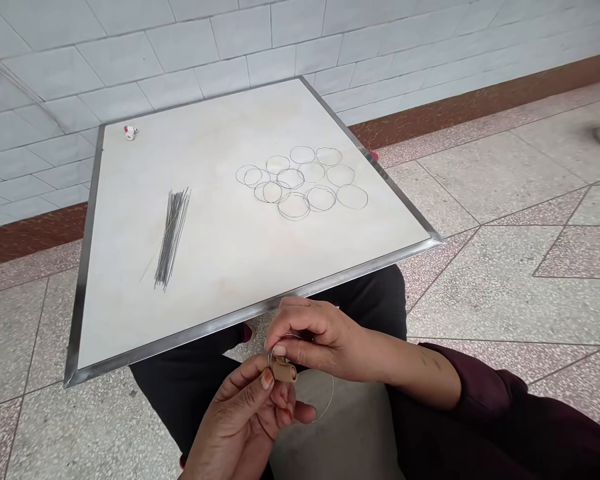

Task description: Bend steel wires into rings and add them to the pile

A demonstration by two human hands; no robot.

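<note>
In front of my lap, both hands meet at a thin wire ring [332, 393], whose curve shows below my right wrist. My left hand [253, 407] pinches the wire between thumb and forefinger, with a small tan hollow roll [283, 371] held at its fingertips. My right hand [320, 337], fingers bent, grips the wire just above the roll. The exact join of the wire is hidden by the fingers. On the white table [215, 267] beyond, several wire rings [321, 199] lie flat and partly overlap. A bundle of straight wires [171, 240] lies to their left.
A small red and white object [130, 132] sits near the table's far left corner. A metal edge [250, 321] borders the tabletop. Behind stands a white tiled wall [180, 53], and speckled floor tiles [495, 300] spread out at the right.
</note>
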